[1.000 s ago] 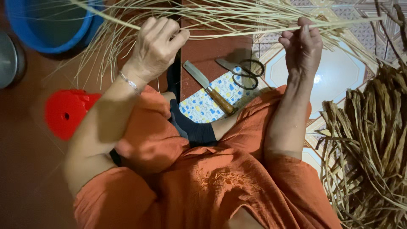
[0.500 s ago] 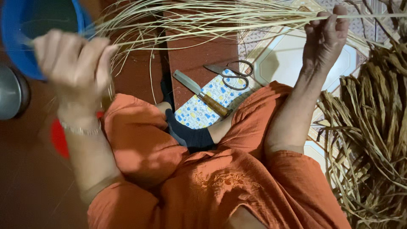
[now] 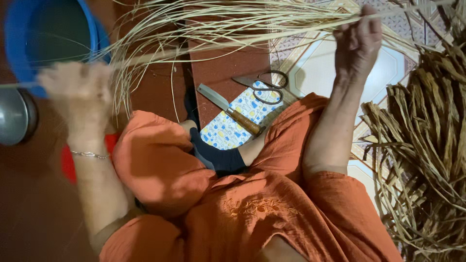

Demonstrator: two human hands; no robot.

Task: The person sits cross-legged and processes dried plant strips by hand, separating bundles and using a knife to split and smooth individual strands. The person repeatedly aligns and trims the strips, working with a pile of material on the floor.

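Left hand — swung out left since a second ago, blurred, drawing one straw strand clear; I can't tell its grip. Right hand — clenched on the straw bundle.

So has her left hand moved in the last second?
Yes. The left hand has swung left, away from the knife, and is now in front of the blue basin.

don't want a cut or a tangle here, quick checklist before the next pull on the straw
1. Right hand grips the straw bundle: ok.
2. Left hand has a strand: cannot tell, blurred.
3. Knife lies apart from both hands: ok.
4. Scissors lie shut on the patterned cloth: ok.
5. Strands are untangled: not ok, they fan out loosely.
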